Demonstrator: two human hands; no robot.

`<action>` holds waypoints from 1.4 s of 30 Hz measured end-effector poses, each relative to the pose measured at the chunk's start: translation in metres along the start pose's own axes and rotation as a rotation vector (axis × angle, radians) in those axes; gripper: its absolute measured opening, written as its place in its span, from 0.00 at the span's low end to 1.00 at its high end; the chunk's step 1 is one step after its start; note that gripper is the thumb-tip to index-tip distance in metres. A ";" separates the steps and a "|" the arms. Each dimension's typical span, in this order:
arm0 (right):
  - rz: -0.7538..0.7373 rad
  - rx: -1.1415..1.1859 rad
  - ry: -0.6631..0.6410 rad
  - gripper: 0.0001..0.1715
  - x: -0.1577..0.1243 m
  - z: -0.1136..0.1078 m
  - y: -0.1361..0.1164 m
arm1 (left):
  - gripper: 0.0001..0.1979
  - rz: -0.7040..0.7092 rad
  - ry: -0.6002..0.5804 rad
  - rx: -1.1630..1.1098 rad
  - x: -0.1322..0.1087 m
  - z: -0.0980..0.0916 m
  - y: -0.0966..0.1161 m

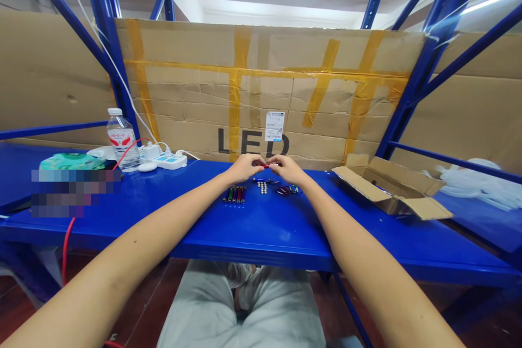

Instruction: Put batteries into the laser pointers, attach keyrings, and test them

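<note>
I'd call this a small workshop, or a storeroom corner used as one; blue metal posts (pixel 452 5) with slanting braces stand around a blue desk (pixel 261 236); cardboard (pixel 183 98) lettered "LED" and crossed with yellow tape (pixel 234 98) walls off the back; a white power strip (pixel 173 161) trails cables; small coloured tubes (pixel 231 194) and silvery pieces (pixel 263 188) lie in rows, with an open carton (pixel 428 208) further right.

shiny metallic-look tubes (pixel 234 194), glossy tbl (pixel 253 234)
</note>
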State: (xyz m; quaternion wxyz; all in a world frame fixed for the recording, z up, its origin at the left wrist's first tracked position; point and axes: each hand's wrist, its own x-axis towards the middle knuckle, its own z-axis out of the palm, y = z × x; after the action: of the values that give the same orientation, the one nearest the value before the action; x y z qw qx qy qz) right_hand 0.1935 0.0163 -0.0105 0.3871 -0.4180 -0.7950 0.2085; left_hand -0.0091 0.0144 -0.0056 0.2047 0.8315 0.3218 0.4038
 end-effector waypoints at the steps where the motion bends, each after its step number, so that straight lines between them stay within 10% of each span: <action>1: 0.022 0.031 0.026 0.13 0.003 0.001 0.004 | 0.08 -0.015 0.003 0.015 0.004 -0.001 -0.003; 11: 0.001 -0.487 -0.003 0.07 0.010 0.012 0.022 | 0.08 -0.140 -0.087 0.213 0.024 0.001 -0.032; 27: 0.051 -0.518 -0.189 0.16 0.006 0.021 0.015 | 0.07 -0.271 -0.249 0.187 0.021 0.001 -0.052; 34: -0.136 -0.518 0.053 0.14 -0.011 0.022 -0.019 | 0.12 -0.263 -0.284 0.243 0.009 -0.033 -0.039; 42: -0.357 -0.317 -0.376 0.12 -0.036 0.053 -0.071 | 0.12 -0.216 -0.613 0.236 -0.014 -0.057 -0.013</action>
State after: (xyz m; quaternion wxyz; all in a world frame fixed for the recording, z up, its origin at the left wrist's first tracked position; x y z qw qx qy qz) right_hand 0.1290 -0.0541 -0.0124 0.1938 -0.2811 -0.9362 0.0841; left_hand -0.0664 0.0183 0.0125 0.2361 0.8932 0.3761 0.0713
